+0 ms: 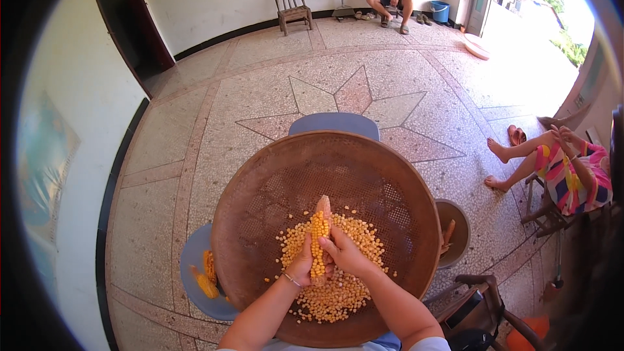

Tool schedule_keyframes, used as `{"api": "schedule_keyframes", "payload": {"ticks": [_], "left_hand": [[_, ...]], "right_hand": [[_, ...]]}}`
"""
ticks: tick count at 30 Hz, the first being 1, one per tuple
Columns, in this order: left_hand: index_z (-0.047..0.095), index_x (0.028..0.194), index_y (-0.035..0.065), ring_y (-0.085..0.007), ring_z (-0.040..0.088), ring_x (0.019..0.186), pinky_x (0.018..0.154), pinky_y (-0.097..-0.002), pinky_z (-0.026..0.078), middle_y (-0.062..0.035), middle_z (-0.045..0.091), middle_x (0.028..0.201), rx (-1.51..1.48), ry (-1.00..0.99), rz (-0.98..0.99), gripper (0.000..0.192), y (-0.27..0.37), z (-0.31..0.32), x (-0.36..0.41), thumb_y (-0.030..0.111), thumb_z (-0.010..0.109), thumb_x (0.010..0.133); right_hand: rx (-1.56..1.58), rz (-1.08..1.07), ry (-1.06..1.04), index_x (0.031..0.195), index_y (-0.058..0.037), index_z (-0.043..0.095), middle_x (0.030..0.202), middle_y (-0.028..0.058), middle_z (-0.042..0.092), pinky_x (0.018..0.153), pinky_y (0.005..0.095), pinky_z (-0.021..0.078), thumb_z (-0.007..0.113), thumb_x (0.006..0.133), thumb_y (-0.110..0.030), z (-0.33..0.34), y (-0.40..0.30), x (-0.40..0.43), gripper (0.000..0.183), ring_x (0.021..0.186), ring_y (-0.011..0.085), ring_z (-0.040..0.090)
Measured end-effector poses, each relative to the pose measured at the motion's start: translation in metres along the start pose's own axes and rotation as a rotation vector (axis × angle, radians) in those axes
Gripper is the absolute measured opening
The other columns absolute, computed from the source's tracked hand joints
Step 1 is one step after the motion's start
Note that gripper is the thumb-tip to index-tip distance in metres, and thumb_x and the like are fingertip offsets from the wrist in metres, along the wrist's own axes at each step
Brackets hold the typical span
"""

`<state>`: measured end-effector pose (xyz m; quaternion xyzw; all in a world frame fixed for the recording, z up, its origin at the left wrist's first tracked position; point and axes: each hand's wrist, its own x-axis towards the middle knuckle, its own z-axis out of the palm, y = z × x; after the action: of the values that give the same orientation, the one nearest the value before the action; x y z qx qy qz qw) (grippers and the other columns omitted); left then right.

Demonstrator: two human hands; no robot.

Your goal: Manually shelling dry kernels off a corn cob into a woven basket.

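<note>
An ear of dried corn [319, 234], partly stripped to bare cob along its tip and right side, is tilted upward over the basket. Its lower part is wrapped by my left hand [303, 262], which has a bracelet at the wrist. My right hand [345, 253] grips it from the other side, the thumb pressed on the kernels. Beneath both hands, a heap of loose yellow kernels [336, 300] lies in a round woven sieve basket [312, 156]. The fingers behind the ear are partly hidden.
Corn ears [207, 282] lie in a blue-grey basin [192, 253] at left. Bare cobs [447, 234] fill part of a bucket [460, 248] at right. A blue stool [334, 122] shows past the basket. Two people sit farther off; a wooden chair [480, 297] stands near my right.
</note>
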<state>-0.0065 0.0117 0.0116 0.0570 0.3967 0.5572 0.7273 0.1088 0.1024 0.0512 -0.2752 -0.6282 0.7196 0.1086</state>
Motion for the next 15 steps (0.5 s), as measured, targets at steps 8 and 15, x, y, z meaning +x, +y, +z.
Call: {"api": "schedule_keyframes", "payload": {"ticks": [8, 15], "left_hand": [[0.052, 0.079, 0.014, -0.0123, 0.047, 0.048, 0.045, -0.0261, 0.039, -0.0003, 0.048, 0.059, -0.065, -0.136, -0.016, 0.071, -0.004, -0.007, 0.001, 0.079, 0.024, 0.079], [0.053, 0.093, 0.0122, -0.0118, 0.048, 0.049, 0.045, -0.0262, 0.041, -0.0022, 0.051, 0.065, -0.191, -0.223, 0.033, 0.072, -0.006, -0.011, 0.0, 0.078, 0.027, 0.079]], "right_hand": [[0.031, -0.006, -0.111, 0.138, -0.003, 0.031, 0.091, 0.0052, 0.059, 0.067, 0.0249, 0.0492, 0.045, 0.098, -0.02, -0.012, 0.008, 0.004, 0.046, 0.076, 0.0105, 0.056], [0.301, 0.081, -0.004, 0.139, -0.0016, 0.034, 0.091, 0.0061, 0.059, 0.068, 0.0256, 0.0479, 0.043, 0.098, -0.021, -0.007, 0.021, 0.008, 0.046, 0.07, 0.0092, 0.055]]}}
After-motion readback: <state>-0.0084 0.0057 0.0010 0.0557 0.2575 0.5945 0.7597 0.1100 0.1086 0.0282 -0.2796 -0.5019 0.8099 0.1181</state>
